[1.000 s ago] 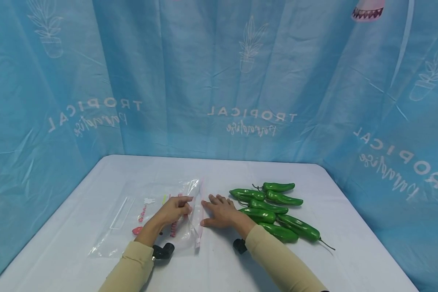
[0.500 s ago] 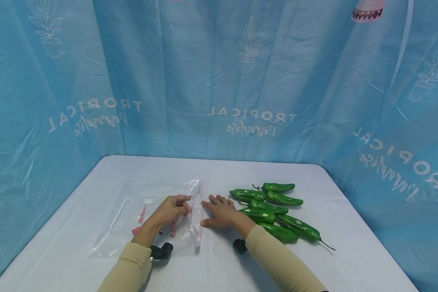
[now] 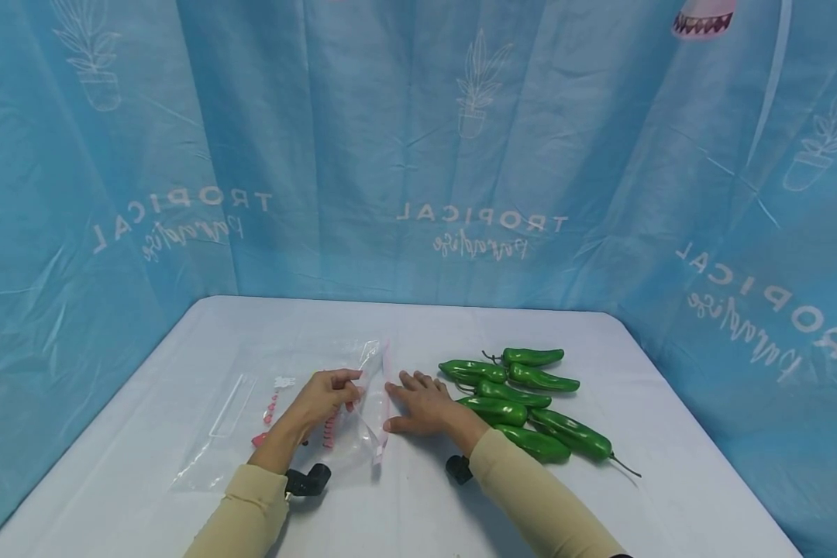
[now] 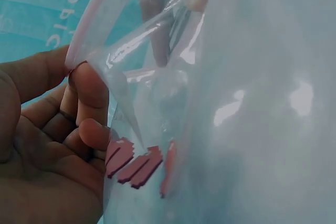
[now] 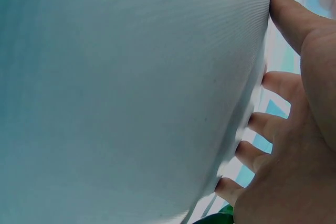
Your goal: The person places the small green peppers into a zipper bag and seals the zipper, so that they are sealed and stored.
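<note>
A clear zip bag (image 3: 226, 457) with pink, white and yellow print lies flat on the left half of the table, its pink-edged mouth facing right. Between thumb and forefinger, my left hand (image 3: 326, 399) pinches the upper layer of that mouth and holds it lifted; the left wrist view shows the pink rim (image 4: 84, 30) in the pinch. My right hand (image 3: 421, 404) rests palm down with spread fingers, its fingertips on the table at the bag's lower edge. Several green peppers (image 3: 495, 411) lie just right of it, one partly behind the right forearm.
The white table (image 3: 676, 496) has rounded far corners. Blue printed curtains (image 3: 363, 155) enclose it at the back and both sides. A black wrist camera (image 3: 310, 480) sits beneath the left wrist, another black camera (image 3: 458, 470) by the right.
My left hand has shifted slightly left and up, drawing the bag's upper layer back and widening the gap at its mouth. The right hand and the peppers have stayed put.
</note>
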